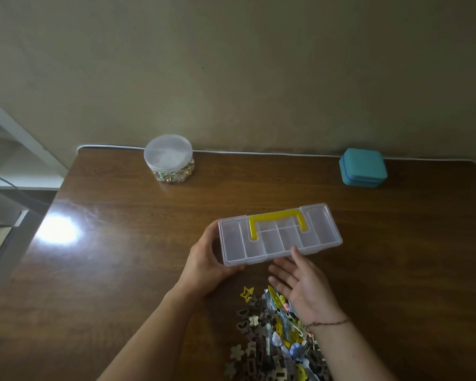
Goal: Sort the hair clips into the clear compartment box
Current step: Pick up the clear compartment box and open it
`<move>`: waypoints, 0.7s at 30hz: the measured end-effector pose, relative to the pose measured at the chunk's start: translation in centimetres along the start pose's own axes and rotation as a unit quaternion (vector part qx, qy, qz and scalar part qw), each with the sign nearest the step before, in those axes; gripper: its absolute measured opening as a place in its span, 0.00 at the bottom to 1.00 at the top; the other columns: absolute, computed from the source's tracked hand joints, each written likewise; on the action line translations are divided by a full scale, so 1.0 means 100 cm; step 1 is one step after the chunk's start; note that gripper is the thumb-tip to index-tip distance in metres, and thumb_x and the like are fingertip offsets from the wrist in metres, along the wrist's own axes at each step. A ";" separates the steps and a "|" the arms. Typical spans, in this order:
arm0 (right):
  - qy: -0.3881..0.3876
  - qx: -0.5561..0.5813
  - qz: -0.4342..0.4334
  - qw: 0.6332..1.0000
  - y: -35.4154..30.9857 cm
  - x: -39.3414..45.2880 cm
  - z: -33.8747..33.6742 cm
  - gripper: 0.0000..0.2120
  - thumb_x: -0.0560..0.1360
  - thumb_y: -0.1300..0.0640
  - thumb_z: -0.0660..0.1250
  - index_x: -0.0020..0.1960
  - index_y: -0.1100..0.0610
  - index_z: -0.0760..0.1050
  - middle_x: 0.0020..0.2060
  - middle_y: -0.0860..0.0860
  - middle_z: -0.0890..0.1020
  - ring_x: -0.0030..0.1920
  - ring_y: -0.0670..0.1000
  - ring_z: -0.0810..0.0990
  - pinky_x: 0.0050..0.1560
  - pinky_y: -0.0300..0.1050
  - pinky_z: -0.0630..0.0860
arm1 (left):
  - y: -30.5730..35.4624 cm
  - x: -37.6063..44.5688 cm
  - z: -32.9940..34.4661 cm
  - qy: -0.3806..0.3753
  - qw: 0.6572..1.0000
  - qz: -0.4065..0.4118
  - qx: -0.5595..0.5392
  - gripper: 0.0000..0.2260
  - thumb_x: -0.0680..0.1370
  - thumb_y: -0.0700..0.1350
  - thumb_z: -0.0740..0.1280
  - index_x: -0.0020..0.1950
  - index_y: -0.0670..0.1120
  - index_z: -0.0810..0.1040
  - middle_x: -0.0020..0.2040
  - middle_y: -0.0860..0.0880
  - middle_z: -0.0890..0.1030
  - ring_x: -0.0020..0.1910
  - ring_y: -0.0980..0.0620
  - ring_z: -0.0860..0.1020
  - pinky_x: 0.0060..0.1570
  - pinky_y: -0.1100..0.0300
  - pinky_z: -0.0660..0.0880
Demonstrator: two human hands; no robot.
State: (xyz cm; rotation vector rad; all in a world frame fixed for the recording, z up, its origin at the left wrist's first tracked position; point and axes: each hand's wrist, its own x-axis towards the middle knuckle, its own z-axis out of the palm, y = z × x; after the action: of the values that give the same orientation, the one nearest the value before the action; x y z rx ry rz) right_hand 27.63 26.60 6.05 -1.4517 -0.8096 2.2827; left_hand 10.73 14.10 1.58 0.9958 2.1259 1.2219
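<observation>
My left hand point(206, 259) fingers are wrapping the near-left corner of the clear box point(280, 235) to steady it on the surface point(121, 257), right hand point(300, 281) hovering open by its front edge, probably going for the latches. Clips point(275, 334) are piling just behind.

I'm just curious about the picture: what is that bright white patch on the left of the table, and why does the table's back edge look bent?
Head view: the patch is glare from a light reflecting off the glossy wooden table; the bent back edge is wide-angle distortion; the room is otherwise dim.
</observation>
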 end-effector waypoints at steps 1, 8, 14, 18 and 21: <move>-0.003 -0.001 0.007 1.000 0.004 -0.001 0.005 0.16 0.77 0.53 0.66 0.60 0.60 0.72 0.52 0.60 0.81 0.54 0.59 0.81 0.52 0.55 0.79 | 0.001 0.000 0.000 0.004 1.000 0.003 -0.004 0.41 0.62 0.51 0.82 0.67 0.67 0.62 0.63 0.65 0.75 0.64 0.66 0.72 0.61 0.67 0.72; 0.012 0.003 0.031 0.999 0.021 -0.005 0.036 0.14 0.75 0.59 0.69 0.57 0.65 0.76 0.52 0.64 0.82 0.50 0.57 0.83 0.50 0.49 0.81 | 0.002 -0.002 0.003 0.010 0.999 0.014 -0.030 0.41 0.62 0.54 0.81 0.71 0.57 0.65 0.64 0.63 0.75 0.64 0.64 0.73 0.60 0.68 0.72; 0.034 -0.068 0.005 0.997 0.011 -0.019 0.039 0.12 0.75 0.58 0.71 0.54 0.65 0.77 0.39 0.59 0.82 0.43 0.57 0.85 0.45 0.50 0.83 | -0.002 -0.001 0.004 0.008 0.999 0.000 -0.032 0.46 0.62 0.56 0.81 0.74 0.56 0.61 0.65 0.65 0.72 0.65 0.67 0.71 0.60 0.72 0.69; -0.004 -0.119 0.011 0.993 -0.003 -0.041 0.038 0.09 0.77 0.54 0.67 0.54 0.58 0.76 0.43 0.58 0.84 0.41 0.56 0.84 0.39 0.51 0.80 | -0.007 -0.002 0.004 -0.009 0.999 -0.020 -0.031 0.52 0.62 0.55 0.81 0.78 0.54 0.53 0.68 0.62 0.70 0.66 0.68 0.69 0.63 0.70 0.68; -0.036 -0.168 -0.003 0.985 -0.019 -0.049 0.037 0.09 0.78 0.54 0.65 0.56 0.56 0.75 0.48 0.58 0.84 0.42 0.56 0.83 0.38 0.50 0.79 | -0.009 -0.003 0.002 -0.018 0.999 -0.027 -0.032 0.55 0.62 0.54 0.81 0.79 0.56 0.49 0.70 0.62 0.68 0.68 0.64 0.68 0.66 0.65 0.67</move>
State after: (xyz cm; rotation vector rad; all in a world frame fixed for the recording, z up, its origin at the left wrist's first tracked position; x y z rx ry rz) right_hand 26.38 24.37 11.89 -1.5016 -1.2710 2.2860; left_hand 10.76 13.71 0.72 0.9215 2.0595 1.2286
